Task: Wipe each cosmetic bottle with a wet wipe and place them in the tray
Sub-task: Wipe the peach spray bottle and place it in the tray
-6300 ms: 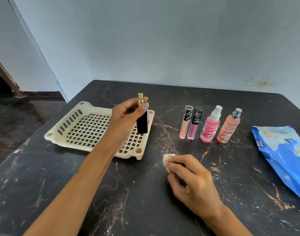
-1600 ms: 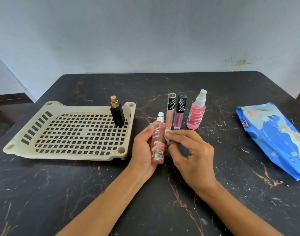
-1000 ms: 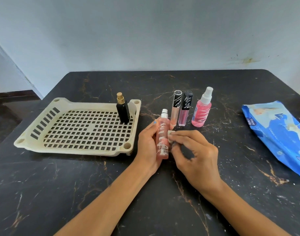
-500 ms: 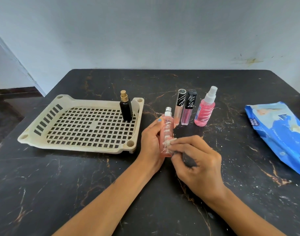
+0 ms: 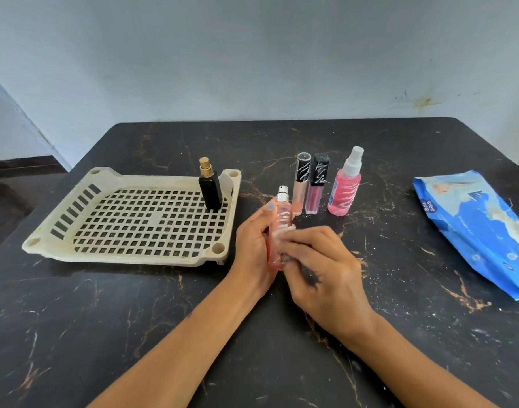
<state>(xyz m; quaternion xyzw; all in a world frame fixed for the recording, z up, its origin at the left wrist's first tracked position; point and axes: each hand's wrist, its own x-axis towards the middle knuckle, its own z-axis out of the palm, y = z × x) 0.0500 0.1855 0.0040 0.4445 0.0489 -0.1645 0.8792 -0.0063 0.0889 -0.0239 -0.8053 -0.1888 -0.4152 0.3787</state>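
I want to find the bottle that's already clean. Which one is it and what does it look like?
Look at the cream slotted tray on the left of the dark marble table. One bottle stands upright in its far right corner: the black perfume bottle. It is square, black and gold-topped, while the others, outside the tray, are pink or peach.

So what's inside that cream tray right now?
The tray holds only one black bottle with a gold cap, standing upright in its far right corner. The rest of the grid floor looks bare; nothing seems hidden.
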